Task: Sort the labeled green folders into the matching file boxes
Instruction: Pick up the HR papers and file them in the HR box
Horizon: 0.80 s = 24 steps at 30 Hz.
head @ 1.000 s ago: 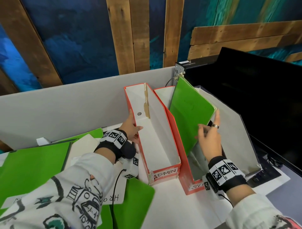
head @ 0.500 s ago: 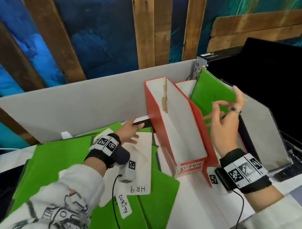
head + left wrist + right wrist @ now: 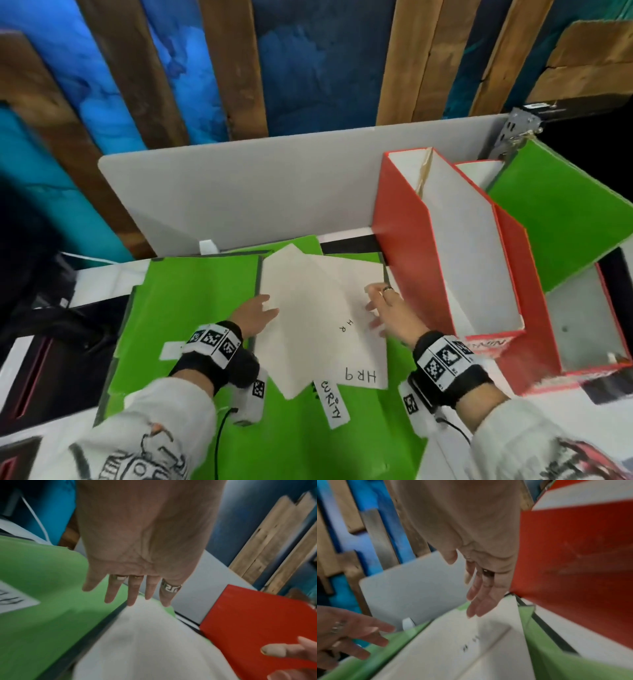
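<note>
Several green folders (image 3: 191, 308) lie in a pile on the table, with white sheets (image 3: 318, 308) marked "HR" on top and a label strip (image 3: 332, 404) reading "CURITY". My left hand (image 3: 257, 313) is at the sheets' left edge with its fingers (image 3: 135, 595) straight. My right hand (image 3: 380, 308) hovers over their right side, fingers (image 3: 477, 601) relaxed and holding nothing. To the right stand two red file boxes: the ADMIN box (image 3: 407, 246), and behind it a second box (image 3: 524, 308) with a green folder (image 3: 561, 212) leaning in it.
A grey partition (image 3: 257, 192) runs along the back of the table, with wooden slats and blue wall behind. Black equipment (image 3: 51, 342) sits at the left table edge. The ADMIN box's red wall (image 3: 573, 547) is close beside my right hand.
My right hand has let go of the green folder in the right box and come down left to the pile. My left hand has left the ADMIN box's side for the white sheets.
</note>
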Each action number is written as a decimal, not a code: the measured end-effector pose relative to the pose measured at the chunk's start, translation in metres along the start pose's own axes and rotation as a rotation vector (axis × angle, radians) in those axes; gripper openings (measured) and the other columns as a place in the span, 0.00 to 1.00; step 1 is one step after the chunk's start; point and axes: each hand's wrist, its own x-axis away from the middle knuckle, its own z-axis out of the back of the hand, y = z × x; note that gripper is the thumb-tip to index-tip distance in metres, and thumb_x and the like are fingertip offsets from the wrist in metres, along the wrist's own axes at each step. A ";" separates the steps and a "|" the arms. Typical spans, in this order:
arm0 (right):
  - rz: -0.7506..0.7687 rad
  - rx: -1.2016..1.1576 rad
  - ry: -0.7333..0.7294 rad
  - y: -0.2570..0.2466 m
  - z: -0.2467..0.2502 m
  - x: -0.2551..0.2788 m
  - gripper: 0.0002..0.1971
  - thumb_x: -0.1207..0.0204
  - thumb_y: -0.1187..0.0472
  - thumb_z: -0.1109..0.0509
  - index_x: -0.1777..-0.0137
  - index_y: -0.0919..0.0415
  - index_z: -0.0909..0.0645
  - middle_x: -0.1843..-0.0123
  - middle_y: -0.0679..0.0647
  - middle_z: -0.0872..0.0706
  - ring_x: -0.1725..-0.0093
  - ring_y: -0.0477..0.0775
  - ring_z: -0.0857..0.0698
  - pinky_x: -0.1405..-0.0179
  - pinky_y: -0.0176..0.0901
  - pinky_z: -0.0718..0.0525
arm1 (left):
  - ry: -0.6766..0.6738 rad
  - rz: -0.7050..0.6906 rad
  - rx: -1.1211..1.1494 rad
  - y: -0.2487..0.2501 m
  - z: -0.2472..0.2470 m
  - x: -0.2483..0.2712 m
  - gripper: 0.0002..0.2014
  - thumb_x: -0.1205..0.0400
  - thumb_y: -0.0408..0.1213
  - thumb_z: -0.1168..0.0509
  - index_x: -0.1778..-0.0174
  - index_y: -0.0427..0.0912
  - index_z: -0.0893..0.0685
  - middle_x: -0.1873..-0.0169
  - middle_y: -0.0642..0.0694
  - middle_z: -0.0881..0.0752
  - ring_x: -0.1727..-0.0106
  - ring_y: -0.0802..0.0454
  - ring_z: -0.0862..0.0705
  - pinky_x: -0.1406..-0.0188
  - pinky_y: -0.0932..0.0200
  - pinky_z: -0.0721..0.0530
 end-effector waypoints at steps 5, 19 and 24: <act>-0.203 0.008 0.041 0.032 -0.033 -0.029 0.21 0.17 0.53 0.43 0.28 0.63 0.31 0.38 0.60 0.23 0.48 0.58 0.24 0.51 0.54 0.19 | 0.000 0.089 -0.248 -0.047 -0.025 -0.004 0.32 0.16 0.49 0.43 0.17 0.48 0.48 0.17 0.44 0.48 0.17 0.37 0.47 0.20 0.37 0.45; -0.290 -0.287 0.301 0.060 -0.064 -0.066 0.22 0.28 0.64 0.26 0.38 0.61 0.30 0.39 0.65 0.17 0.43 0.65 0.16 0.58 0.50 0.16 | -0.124 0.067 -0.286 -0.067 -0.031 -0.009 0.36 0.15 0.49 0.46 0.18 0.53 0.63 0.18 0.41 0.65 0.21 0.24 0.66 0.21 0.35 0.62; -0.244 -0.128 0.407 0.066 -0.051 -0.059 0.18 0.28 0.64 0.28 0.40 0.59 0.27 0.42 0.62 0.15 0.42 0.66 0.16 0.41 0.64 0.17 | -0.112 0.041 -0.321 -0.066 -0.024 -0.012 0.37 0.15 0.51 0.46 0.18 0.50 0.64 0.17 0.38 0.62 0.17 0.35 0.58 0.21 0.36 0.64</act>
